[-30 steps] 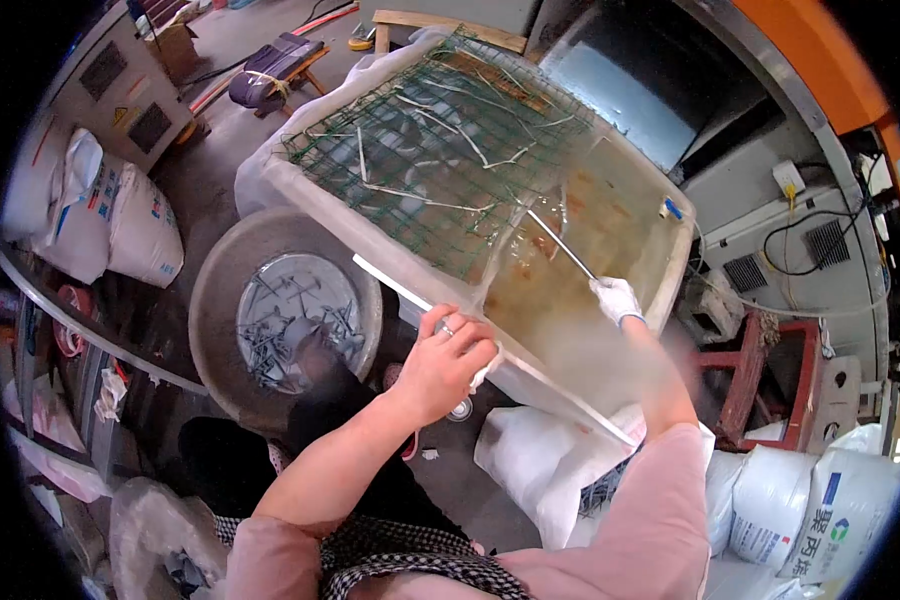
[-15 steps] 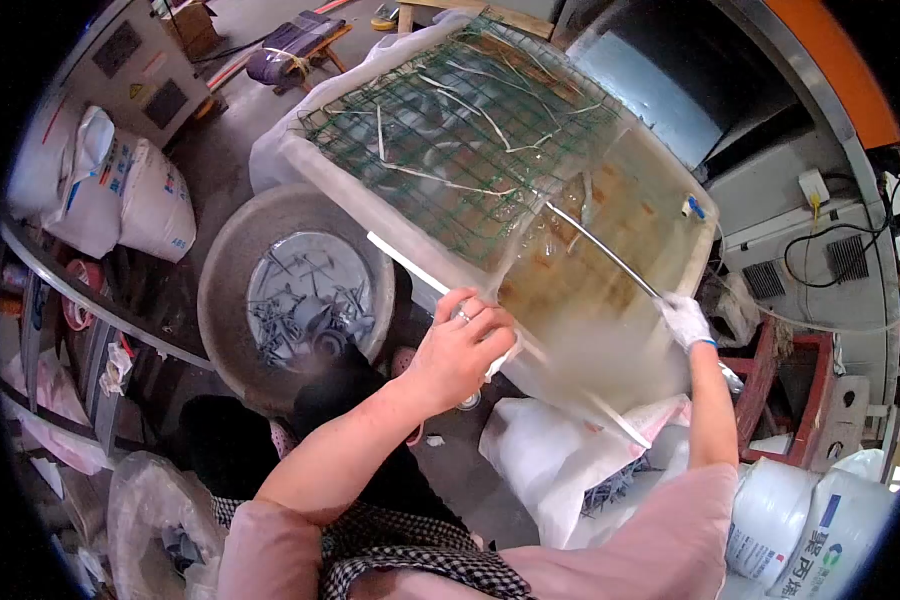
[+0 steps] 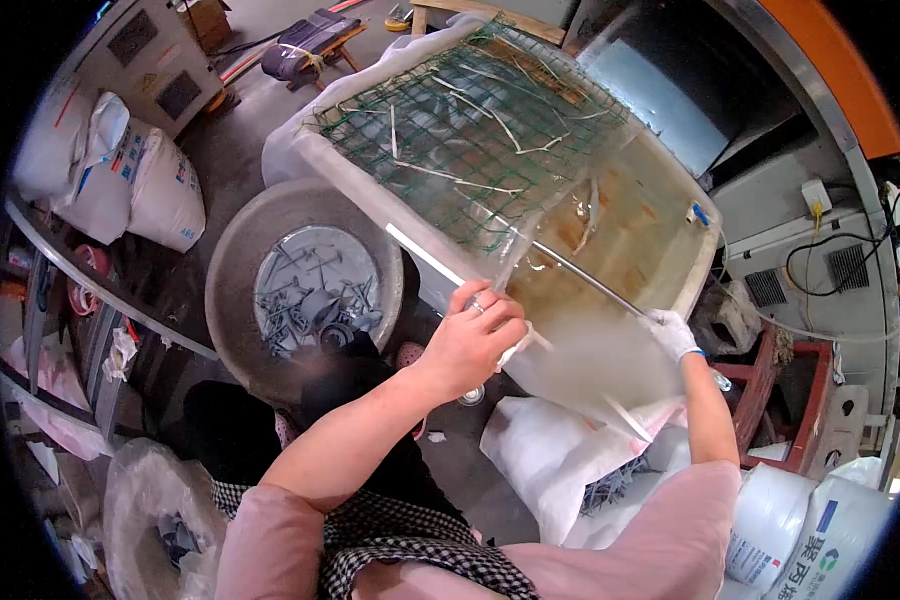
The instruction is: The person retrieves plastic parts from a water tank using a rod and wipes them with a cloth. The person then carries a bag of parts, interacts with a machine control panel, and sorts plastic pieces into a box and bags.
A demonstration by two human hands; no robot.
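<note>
My right hand [image 3: 672,334], in a white glove, is closed round the near end of a metal rod [image 3: 592,276]. The rod slants away to the left into a large pale tub [image 3: 692,278] of murky brownish water, and its far part passes under a green net [image 3: 440,150]. My bare left hand [image 3: 477,338], with a ring on one finger, is curled at the tub's near edge beside a white strip [image 3: 425,253]. A bit of white material shows at its fingers; what it grips is unclear. Grey haze blurs the tub's near corner.
A round basin [image 3: 232,290] of grey plastic parts stands left of the tub. An open white sack [image 3: 530,450] with grey pieces lies below it. Full sacks [image 3: 165,195] stand at left. A red frame [image 3: 820,400] and machine cabinet [image 3: 830,240] are at right.
My right hand has moved slightly left and nearer to me, and the rod has shifted with it through the water. My left hand stays at the tub's edge. The view has shifted slightly.
</note>
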